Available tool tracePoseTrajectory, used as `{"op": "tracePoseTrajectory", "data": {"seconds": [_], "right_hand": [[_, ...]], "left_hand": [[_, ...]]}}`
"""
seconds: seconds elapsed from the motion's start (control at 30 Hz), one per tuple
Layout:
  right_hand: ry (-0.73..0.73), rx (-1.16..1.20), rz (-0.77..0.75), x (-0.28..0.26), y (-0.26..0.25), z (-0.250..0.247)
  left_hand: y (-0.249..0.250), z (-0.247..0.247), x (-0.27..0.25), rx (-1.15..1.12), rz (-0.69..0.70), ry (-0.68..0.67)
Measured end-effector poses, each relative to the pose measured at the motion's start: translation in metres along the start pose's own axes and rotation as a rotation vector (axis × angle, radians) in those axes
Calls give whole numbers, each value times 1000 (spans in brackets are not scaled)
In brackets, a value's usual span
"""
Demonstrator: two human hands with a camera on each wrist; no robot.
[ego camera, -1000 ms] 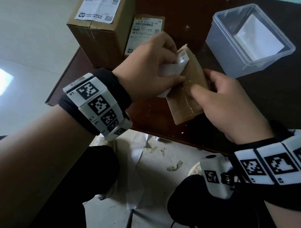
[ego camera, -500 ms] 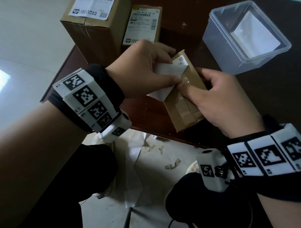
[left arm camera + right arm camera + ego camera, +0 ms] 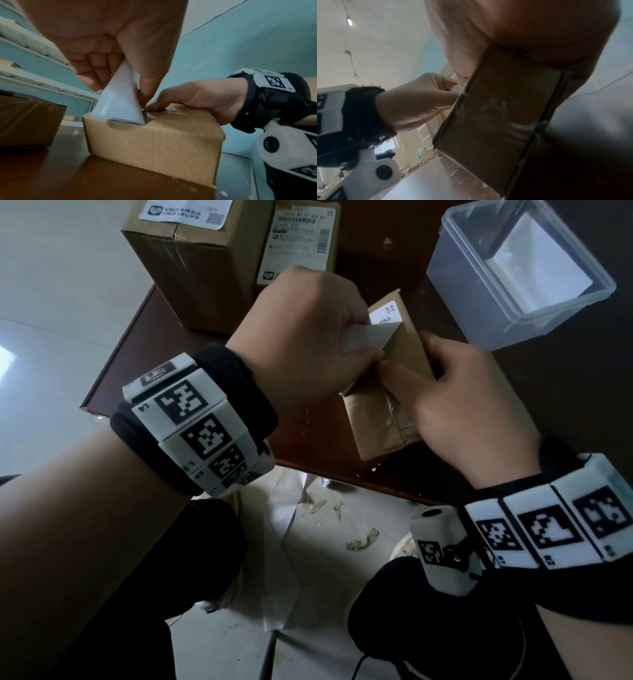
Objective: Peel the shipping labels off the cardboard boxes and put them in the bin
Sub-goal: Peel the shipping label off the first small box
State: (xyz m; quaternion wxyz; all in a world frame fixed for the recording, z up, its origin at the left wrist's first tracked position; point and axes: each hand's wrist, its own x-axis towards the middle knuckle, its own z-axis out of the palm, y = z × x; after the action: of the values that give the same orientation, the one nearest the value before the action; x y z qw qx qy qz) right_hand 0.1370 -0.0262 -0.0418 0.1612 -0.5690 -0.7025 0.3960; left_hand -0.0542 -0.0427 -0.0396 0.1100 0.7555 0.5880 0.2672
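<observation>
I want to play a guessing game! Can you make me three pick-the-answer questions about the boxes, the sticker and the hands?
1. Where is the clear plastic bin?
A. on the floor
B. on the table, beyond the right hand
C. on a box

2. How many cardboard boxes are on the table?
A. one
B. three
C. five

3. The label on the small box is:
A. partly peeled
B. fully stuck
C. in the bin

Answers: B, the bin stands on the dark tabletop; B, two boxes at the back plus the small one; A, the left hand pinches its lifted end while the far end remains stuck.
</observation>
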Motion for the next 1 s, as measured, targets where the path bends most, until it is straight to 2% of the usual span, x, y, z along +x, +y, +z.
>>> {"op": "tracePoseTrajectory", "data": {"seconds": [0.3, 0.53, 0.63, 0.77, 1.0], "right_hand": [[-1, 5, 31, -1, 0, 2], [-16, 69, 62, 0, -1, 3], [-17, 85, 77, 1, -1, 3], [-31, 71, 62, 1, 0, 2], [6, 65, 5, 2, 5, 5]], "left_hand": [[3, -4, 0, -62, -84, -14], [-1, -2, 1, -52, -212, 78], [-2, 0, 2, -101, -257, 57], [-1, 0, 2, -138, -248, -24], [10, -1, -1, -62, -191, -15]]}}
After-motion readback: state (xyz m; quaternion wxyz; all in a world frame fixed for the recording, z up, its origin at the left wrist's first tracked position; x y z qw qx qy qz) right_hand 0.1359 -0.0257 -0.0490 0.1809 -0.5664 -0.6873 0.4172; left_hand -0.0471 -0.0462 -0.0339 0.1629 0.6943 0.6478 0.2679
